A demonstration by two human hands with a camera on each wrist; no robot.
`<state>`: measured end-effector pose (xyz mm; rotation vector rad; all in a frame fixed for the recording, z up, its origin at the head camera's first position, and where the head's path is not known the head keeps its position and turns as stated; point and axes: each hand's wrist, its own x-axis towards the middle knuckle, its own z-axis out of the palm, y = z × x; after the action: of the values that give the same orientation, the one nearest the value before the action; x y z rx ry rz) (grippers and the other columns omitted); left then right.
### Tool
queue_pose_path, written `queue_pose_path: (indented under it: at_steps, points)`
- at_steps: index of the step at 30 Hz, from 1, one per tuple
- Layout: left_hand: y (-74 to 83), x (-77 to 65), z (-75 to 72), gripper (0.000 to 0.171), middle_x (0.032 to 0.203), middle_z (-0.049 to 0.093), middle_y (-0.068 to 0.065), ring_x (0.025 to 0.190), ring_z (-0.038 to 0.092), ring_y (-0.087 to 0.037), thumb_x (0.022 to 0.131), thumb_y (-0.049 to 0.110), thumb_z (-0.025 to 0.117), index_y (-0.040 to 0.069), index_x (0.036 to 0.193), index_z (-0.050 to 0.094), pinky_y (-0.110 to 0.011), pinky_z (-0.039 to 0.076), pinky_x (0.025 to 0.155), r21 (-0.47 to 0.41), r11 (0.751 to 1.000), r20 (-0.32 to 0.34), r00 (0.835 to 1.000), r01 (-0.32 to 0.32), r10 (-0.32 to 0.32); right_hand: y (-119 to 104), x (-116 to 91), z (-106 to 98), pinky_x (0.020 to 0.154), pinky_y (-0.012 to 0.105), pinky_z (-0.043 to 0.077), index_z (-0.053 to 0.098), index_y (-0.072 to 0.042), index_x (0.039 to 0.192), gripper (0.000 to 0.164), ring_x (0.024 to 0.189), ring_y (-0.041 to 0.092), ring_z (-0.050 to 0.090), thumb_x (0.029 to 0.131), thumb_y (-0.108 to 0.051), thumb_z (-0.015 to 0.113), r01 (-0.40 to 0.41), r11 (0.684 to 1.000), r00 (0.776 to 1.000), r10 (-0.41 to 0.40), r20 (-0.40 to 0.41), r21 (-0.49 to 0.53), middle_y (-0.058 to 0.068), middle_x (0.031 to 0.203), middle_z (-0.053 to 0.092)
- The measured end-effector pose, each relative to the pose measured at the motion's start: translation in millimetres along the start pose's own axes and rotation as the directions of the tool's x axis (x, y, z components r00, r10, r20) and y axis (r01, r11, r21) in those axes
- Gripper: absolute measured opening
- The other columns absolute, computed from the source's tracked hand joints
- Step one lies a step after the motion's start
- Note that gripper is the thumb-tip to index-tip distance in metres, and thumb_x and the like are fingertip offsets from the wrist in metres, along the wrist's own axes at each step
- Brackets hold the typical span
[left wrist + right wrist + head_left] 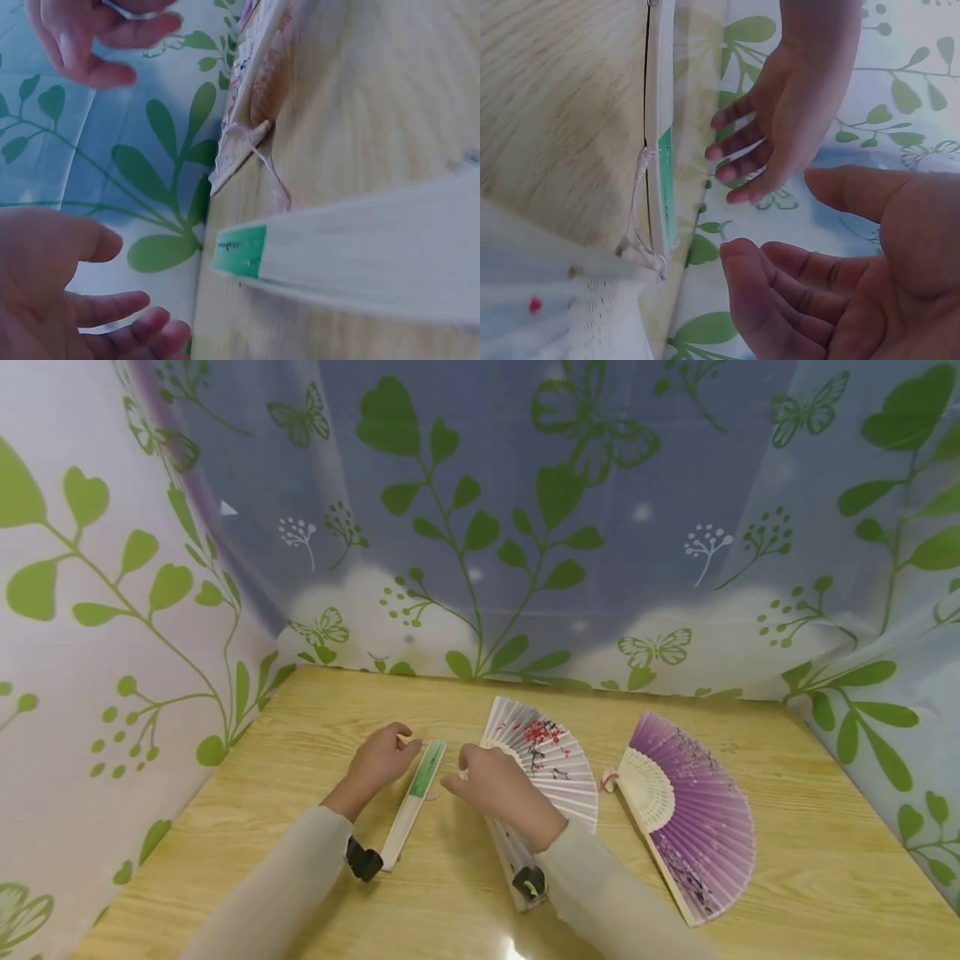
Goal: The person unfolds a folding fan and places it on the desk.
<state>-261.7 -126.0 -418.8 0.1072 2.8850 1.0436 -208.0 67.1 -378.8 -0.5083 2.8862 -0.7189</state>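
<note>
A folded fan [408, 818] with pale ribs and a green end lies on the table, between the two hands. My left hand [382, 757] is over the table just left of the green end, its fingers loosely bent and holding nothing. On the other side, my right hand [504, 787] hovers over the inner edge of a spread white fan [566, 777] with red blossoms, partly hiding it. In the right wrist view, the right hand's thumb and fingers [750, 292] are apart with nothing between them. A pale cord [634, 199] hangs at the folded fan's side.
A spread purple fan [708, 810] with a pale openwork centre lies at the right of the wooden table [247, 860]. Curtains [495, 610] printed with green leaves and butterflies enclose the back and sides. Black wrist cameras [365, 860] are strapped at both cuffs.
</note>
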Motion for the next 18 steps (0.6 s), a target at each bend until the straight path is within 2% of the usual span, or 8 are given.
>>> queue_pose_path:
  at_steps: [2,4,7,9,11,14,18]
  points:
    - [-5.0,-4.3,-1.4,0.049,0.119,0.061,-0.021,0.103,0.06,-0.036,0.099,0.035,0.052,-0.001,0.133,0.051,-0.05,0.051,0.083,0.019,1.0,0.015,1.0,0.009,-0.009,-1.4,7.6,3.4,0.06,0.032,0.05,0.063,0.002,0.111,0.043,0.061,0.015,0.056,0.093,-0.037,0.065,-0.005,1.0,1.0,0.005,-0.001,-0.001,0.01,0.089,0.068]
    - [-9.3,-8.6,-2.5,0.052,0.121,0.06,-0.024,0.105,0.06,-0.038,0.098,0.036,0.055,-0.002,0.133,0.049,-0.051,0.051,0.083,0.036,0.999,0.032,0.999,0.009,-0.01,-3.7,14.8,5.5,0.057,0.031,0.048,0.064,0.001,0.104,0.039,0.06,0.014,0.053,0.093,-0.036,0.064,-0.015,1.0,1.0,0.015,-0.007,0.005,0.009,0.086,0.067]
    - [-15.0,-16.1,-3.1,0.056,0.121,0.059,-0.025,0.105,0.059,-0.039,0.096,0.039,0.057,-0.004,0.132,0.048,-0.051,0.051,0.083,0.064,0.998,0.066,0.998,-0.002,-0.002,-6.7,25.6,7.5,0.049,0.027,0.039,0.061,-0.004,0.082,0.034,0.052,0.012,0.044,0.093,-0.036,0.064,-0.043,0.999,0.999,0.043,-0.013,0.021,0.003,0.069,0.056]
    - [-19.7,-22.3,-2.9,0.057,0.121,0.059,-0.026,0.105,0.059,-0.039,0.096,0.039,0.058,-0.006,0.131,0.048,-0.05,0.051,0.083,0.086,0.996,0.089,0.996,-0.015,0.008,-7.2,32.2,9.2,0.044,0.025,0.033,0.052,-0.009,0.068,0.038,0.046,0.011,0.037,0.094,-0.036,0.063,-0.07,0.997,0.998,0.07,-0.006,0.04,-0.001,0.057,0.044]
    - [-24.7,-29.2,-2.3,0.059,0.12,0.059,-0.025,0.104,0.06,-0.039,0.095,0.04,0.059,-0.008,0.129,0.048,-0.05,0.052,0.082,0.116,0.993,0.109,0.994,-0.03,0.017,-6.3,38.5,12.4,0.041,0.024,0.03,0.046,-0.012,0.061,0.044,0.041,0.01,0.034,0.094,-0.036,0.061,-0.096,0.993,0.995,0.095,0.014,0.062,-0.004,0.049,0.039]
    - [-29.7,-39.2,-2.7,0.061,0.118,0.058,-0.023,0.102,0.06,-0.038,0.094,0.043,0.06,-0.009,0.126,0.05,-0.05,0.052,0.08,0.154,0.987,0.126,0.992,-0.041,0.022,-4.1,47.2,18.4,0.037,0.022,0.03,0.044,-0.013,0.053,0.051,0.034,0.009,0.034,0.096,-0.037,0.059,-0.139,0.986,0.989,0.134,0.055,0.097,-0.002,0.042,0.041]
    - [-27.0,-48.6,-4.7,0.066,0.115,0.059,-0.02,0.099,0.059,-0.038,0.091,0.051,0.061,-0.006,0.123,0.053,-0.057,0.049,0.079,0.246,0.968,0.132,0.991,-0.045,0.012,-0.8,59.3,26.5,0.039,0.023,0.034,0.047,-0.011,0.049,0.056,0.035,0.011,0.037,0.096,-0.041,0.058,-0.198,0.976,0.979,0.192,0.074,0.086,0.002,0.044,0.047]
